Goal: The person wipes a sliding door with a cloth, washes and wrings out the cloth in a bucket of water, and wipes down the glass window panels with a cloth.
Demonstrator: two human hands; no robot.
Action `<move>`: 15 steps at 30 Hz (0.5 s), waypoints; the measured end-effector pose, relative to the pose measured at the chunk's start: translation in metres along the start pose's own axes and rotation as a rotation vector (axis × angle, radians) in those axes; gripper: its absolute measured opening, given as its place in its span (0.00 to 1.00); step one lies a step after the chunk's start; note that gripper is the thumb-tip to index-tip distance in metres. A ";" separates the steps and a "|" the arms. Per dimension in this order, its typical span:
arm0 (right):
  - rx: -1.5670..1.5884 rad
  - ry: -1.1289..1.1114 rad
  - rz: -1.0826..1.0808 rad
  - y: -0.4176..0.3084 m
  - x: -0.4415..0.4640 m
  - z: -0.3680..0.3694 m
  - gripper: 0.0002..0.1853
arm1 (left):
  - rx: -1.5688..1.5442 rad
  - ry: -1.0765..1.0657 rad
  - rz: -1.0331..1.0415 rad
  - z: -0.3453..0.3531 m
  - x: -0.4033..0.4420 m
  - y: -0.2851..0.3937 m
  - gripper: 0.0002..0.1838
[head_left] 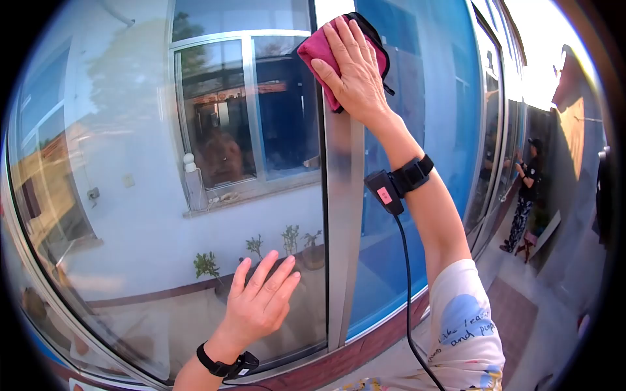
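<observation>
High up, my right hand [355, 78] presses flat on a pink cleaning cloth [319, 55] with a dark edge, holding it against the metal window frame [342, 195]. The thumb is spread over the cloth. Lower and to the left, my left hand [261, 303] is open and empty, its fingers stretched upward in front of the large glass pane [143, 260]. Whether its fingertips touch the glass, I cannot tell. Each wrist wears a black strap with a small box, and a cable [408, 287] hangs from the right one.
Behind the glass are a white inner window [248, 104] and several potted plants [207, 265]. Blue-backed glass [404, 195] lies right of the frame. Farther right, a person in dark clothes [528, 189] stands facing the windows. A reddish ledge [306, 370] runs below.
</observation>
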State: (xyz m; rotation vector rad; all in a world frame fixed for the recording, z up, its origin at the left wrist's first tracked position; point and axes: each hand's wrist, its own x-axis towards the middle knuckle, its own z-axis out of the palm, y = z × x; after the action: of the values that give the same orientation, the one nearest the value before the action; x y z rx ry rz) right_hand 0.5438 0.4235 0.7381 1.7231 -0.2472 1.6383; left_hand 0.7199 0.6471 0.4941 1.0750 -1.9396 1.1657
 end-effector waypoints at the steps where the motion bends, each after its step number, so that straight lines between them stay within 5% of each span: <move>1: 0.060 -0.026 -0.005 -0.010 -0.020 -0.006 0.35 | 0.064 -0.037 0.026 0.008 -0.002 0.000 0.18; 7: 0.262 -0.325 -0.087 -0.044 -0.132 -0.043 0.33 | 0.139 -0.123 0.243 0.039 0.015 0.019 0.15; 15: 0.089 0.113 -0.333 0.064 0.098 0.021 0.24 | 0.209 -0.207 0.229 0.075 0.081 0.033 0.28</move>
State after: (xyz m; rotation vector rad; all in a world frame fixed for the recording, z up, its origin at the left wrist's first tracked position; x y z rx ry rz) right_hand 0.5391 0.3984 0.8544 1.6276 0.1612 1.5094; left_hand 0.6450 0.5621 0.5165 1.1411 -2.1827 1.4585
